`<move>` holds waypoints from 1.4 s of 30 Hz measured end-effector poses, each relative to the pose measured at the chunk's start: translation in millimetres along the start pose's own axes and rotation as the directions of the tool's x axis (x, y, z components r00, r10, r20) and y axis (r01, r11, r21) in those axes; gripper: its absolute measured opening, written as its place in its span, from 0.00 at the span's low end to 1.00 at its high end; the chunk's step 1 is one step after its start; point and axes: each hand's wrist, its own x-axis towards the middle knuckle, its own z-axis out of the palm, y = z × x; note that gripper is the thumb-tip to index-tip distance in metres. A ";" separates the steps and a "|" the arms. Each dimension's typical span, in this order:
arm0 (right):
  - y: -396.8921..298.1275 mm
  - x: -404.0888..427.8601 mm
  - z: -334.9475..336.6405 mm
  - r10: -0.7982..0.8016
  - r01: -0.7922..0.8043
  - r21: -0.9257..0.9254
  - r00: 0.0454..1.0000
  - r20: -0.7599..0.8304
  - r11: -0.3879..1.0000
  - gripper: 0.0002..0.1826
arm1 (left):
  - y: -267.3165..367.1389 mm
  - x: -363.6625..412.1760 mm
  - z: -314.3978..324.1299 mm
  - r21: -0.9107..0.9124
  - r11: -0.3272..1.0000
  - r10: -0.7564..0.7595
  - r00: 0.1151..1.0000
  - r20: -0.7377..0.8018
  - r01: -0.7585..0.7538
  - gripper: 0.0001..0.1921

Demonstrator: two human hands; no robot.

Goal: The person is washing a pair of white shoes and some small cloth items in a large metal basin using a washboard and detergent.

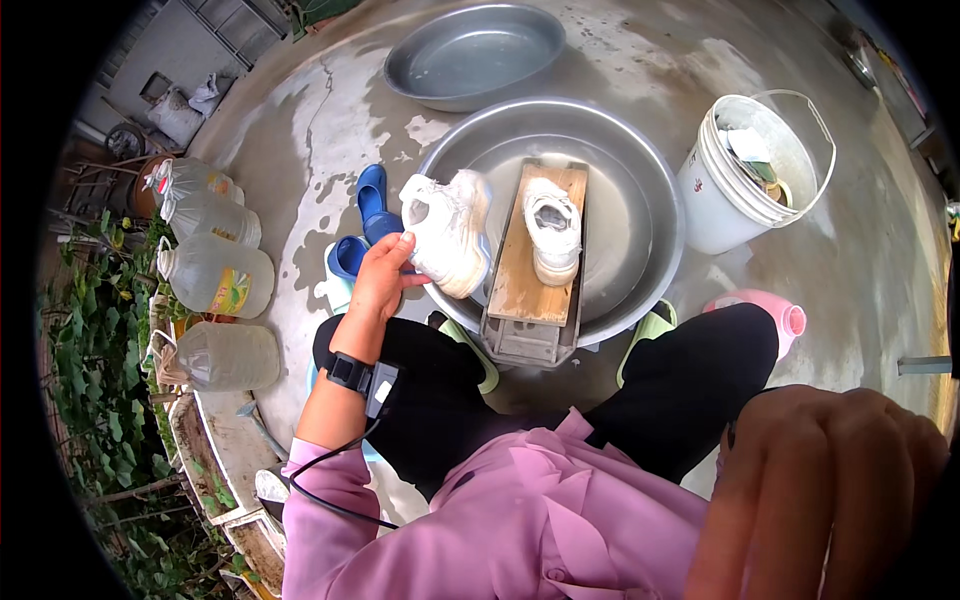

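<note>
My left hand [385,276] grips a white sneaker [448,236], thumb on top and fingers beneath, at the left rim of a grey metal basin [630,172]. Its mate, a second white sneaker [553,229], rests on a wooden washboard [517,277]. The board lies inside the basin, its near end leaning over the front rim, with shallow cloudy water around it. Very near the camera, at the lower right, is my right hand [825,480], knuckles up. The undersides of its fingers are hidden, so I cannot tell whether it holds anything.
Another grey basin [476,52] with water sits farther back. At right stand a white bucket [727,180] containing items and a pink bottle [765,319] on its side. Blue clogs [373,199] lie left, beyond them several large plastic jugs [225,274] beside plants [97,360].
</note>
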 end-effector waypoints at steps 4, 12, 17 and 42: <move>-6.2 1.7 7.3 0.052 -0.056 -0.042 0.994 -0.095 0.998 0.17 | -1.0 17.9 0.1 0.036 0.999 0.003 0.999 0.035 -0.004 0.13; 18.1 19.0 -32.6 -0.083 0.065 0.089 0.973 0.217 0.994 0.01 | 10.5 43.4 1.2 0.102 0.995 -0.025 0.999 0.041 0.021 0.18; 24.9 37.5 -27.6 0.223 -0.203 0.289 0.974 -0.036 0.935 0.04 | 9.3 50.2 -24.5 0.167 0.985 -0.025 0.999 -0.040 0.032 0.16; 128.7 47.7 -120.4 -0.289 0.242 0.264 0.945 0.155 0.934 0.08 | 2.7 92.0 5.3 0.153 0.984 -0.093 0.996 0.003 0.091 0.16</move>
